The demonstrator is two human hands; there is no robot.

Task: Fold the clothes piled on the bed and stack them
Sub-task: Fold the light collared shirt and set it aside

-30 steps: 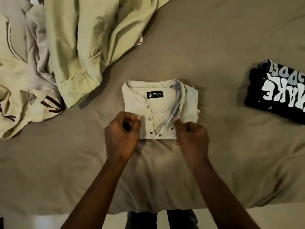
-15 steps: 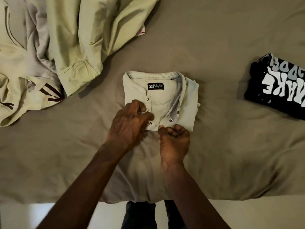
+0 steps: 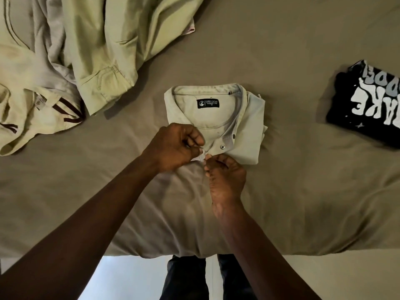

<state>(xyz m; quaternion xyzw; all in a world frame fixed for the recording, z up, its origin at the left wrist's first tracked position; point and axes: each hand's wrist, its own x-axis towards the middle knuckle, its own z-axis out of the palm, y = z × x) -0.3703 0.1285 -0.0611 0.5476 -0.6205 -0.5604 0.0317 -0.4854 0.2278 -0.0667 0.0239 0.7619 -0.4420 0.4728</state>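
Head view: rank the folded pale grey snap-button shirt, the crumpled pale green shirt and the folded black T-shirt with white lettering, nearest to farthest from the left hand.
1. folded pale grey snap-button shirt: centre, pinched by the left hand.
2. crumpled pale green shirt: upper left.
3. folded black T-shirt with white lettering: far right.

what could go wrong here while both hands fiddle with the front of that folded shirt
1. Both the left hand and right hand pinch the placket at the near edge of the folded shirt; pulling there may undo its fold.
2. Its right-side layers stick out unevenly, so it might stack crookedly on the black folded tee.
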